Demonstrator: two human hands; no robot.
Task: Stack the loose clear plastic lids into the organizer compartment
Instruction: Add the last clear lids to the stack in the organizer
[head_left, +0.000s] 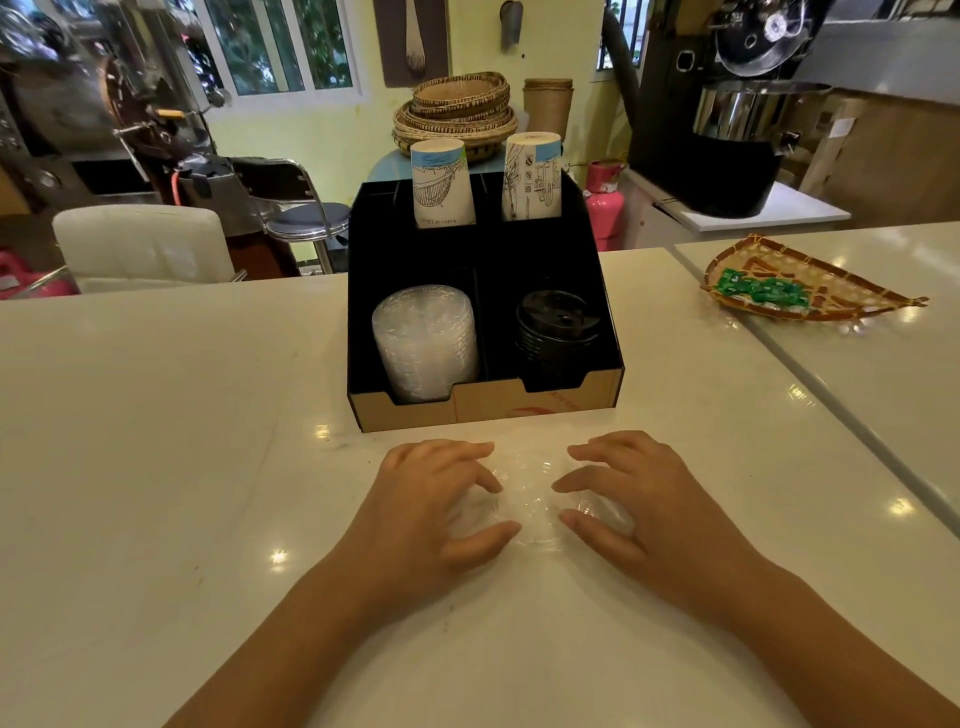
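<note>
Loose clear plastic lids (527, 506) lie on the white counter just in front of the black organizer (540, 402). My left hand (434, 509) and my right hand (636, 506) curl around the lids from either side, fingertips touching their edges. How many lids lie there I cannot tell. The organizer's front left compartment holds a tall stack of clear lids (426, 340). Its front right compartment holds black lids (556, 327).
Two stacks of printed paper cups (441, 182) stand in the organizer's back compartments. A woven tray with green sweets (800, 283) sits on the counter at the right. A seam (810, 384) splits the counter on the right. Chairs and machines stand behind.
</note>
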